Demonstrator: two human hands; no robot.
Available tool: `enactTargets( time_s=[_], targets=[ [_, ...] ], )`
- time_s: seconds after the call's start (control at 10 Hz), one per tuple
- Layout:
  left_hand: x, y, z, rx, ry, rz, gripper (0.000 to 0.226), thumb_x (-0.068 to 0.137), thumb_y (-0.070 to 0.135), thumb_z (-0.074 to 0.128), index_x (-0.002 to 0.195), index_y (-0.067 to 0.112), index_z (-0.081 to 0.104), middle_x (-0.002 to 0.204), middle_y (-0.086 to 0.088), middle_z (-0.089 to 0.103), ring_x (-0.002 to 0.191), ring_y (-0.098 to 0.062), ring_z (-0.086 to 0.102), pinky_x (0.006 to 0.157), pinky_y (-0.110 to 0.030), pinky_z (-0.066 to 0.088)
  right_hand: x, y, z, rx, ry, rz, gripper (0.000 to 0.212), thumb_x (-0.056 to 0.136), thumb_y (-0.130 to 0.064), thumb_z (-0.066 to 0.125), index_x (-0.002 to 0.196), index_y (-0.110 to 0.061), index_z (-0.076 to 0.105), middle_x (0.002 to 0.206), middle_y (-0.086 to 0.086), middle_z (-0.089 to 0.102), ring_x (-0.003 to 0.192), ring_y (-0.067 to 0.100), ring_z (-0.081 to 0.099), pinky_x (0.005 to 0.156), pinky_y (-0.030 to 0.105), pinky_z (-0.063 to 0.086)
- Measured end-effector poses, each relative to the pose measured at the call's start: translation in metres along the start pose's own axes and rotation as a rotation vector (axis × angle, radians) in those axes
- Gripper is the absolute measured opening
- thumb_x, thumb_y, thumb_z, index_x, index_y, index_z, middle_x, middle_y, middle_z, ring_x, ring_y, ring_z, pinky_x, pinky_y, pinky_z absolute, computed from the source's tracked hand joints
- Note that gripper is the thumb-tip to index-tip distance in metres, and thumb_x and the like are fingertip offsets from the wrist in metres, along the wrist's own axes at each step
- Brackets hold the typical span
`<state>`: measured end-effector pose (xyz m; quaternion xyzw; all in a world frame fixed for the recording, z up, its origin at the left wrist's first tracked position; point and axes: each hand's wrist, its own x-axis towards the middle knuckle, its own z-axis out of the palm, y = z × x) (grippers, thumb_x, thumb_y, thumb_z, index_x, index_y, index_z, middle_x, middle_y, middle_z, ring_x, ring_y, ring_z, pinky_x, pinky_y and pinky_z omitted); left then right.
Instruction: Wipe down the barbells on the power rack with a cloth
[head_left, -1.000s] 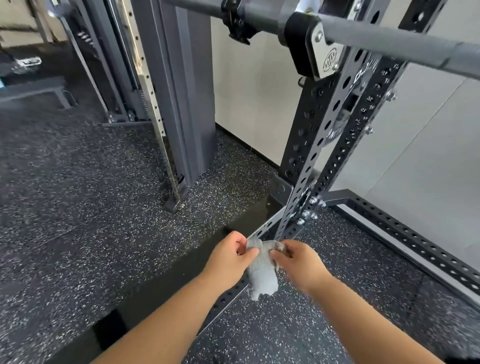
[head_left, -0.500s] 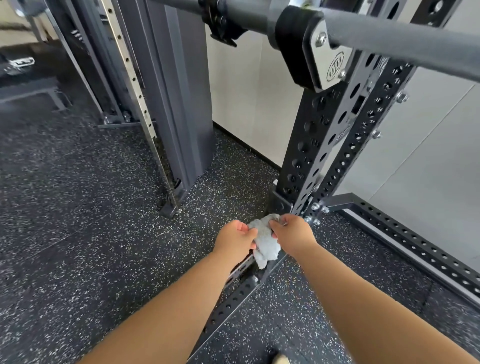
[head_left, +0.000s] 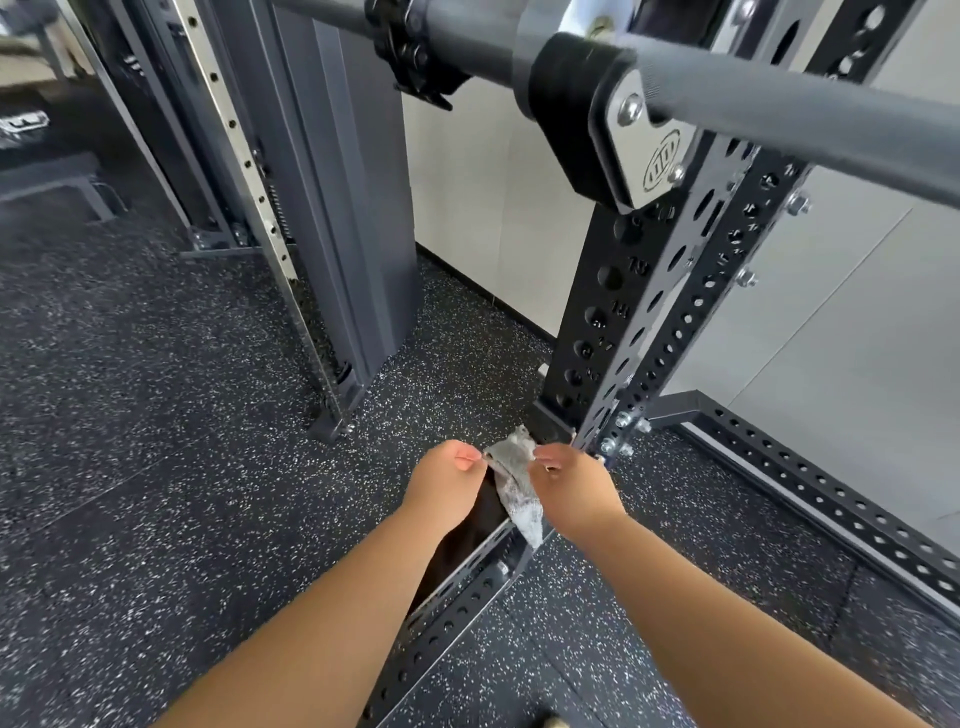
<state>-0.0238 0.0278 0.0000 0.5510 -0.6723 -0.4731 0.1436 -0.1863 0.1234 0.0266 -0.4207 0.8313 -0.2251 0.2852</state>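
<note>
As cloth (head_left: 515, 486) hangs, left hand (head_left: 445, 486) and right hand (head_left: 575, 489) pinch it.

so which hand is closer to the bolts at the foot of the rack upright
Right. The right hand is just left of and below the bolts; the left hand is farther left, across the cloth.

Open space separates left hand (head_left: 447, 480) and right hand (head_left: 574, 488) from the barbell (head_left: 810, 117) overhead; the perforated rack upright (head_left: 605, 332) stands just beyond them, base rail (head_left: 452, 618) running beneath.
</note>
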Motion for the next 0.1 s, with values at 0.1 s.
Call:
enactTargets(
  time_s=[0.1],
  targets=[
    [-0.0094, 0.0005, -0.0045, 0.08, -0.013, 0.037, 0.007, 0.099, 0.03, 0.06, 0.102, 0.03, 0.066, 0.099, 0.012, 0.071, 0.094, -0.011, 0.069, 0.091, -0.037, 0.057, -0.0126, 0.0104, -0.0065, 0.041, 0.02, 0.04, 0.035, 0.104, -0.035, 0.05, 0.136, -0.026, 0.06, 0.128, -0.007, 0.067, 0.074, 0.004, 0.067, 0.06, 0.019, 0.052]
  ],
)
